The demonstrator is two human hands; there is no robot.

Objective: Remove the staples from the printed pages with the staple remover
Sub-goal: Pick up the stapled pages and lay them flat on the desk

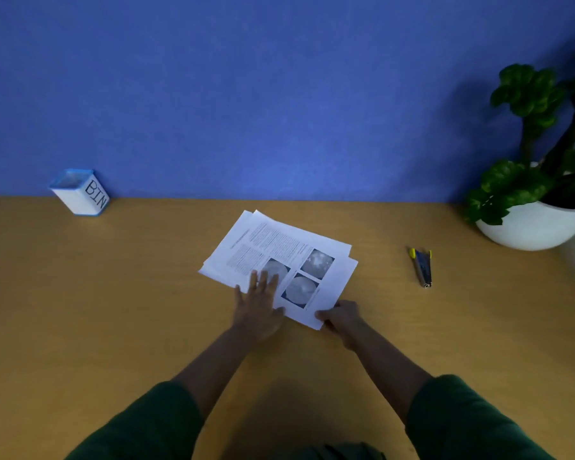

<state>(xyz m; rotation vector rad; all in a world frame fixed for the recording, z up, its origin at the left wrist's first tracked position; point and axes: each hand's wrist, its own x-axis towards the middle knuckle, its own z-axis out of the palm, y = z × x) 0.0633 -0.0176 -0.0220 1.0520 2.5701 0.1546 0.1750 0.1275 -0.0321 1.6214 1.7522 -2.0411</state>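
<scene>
A loose stack of printed pages [299, 250] with text and round grey pictures lies askew in the middle of the wooden desk. My left hand [258, 305] lies flat on the stack's near left part, fingers straight. My right hand [342, 318] grips the near corner of the pages, thumb on top. The staple remover [422, 267], metal with yellow grips, lies untouched on the desk to the right of the pages. No staple can be made out at this distance.
A small white and blue box marked BIN [80, 192] stands at the back left against the blue wall. A potted plant in a white bowl [531, 227] fills the back right corner. The wooden desk [113, 310] stretches wide on both sides.
</scene>
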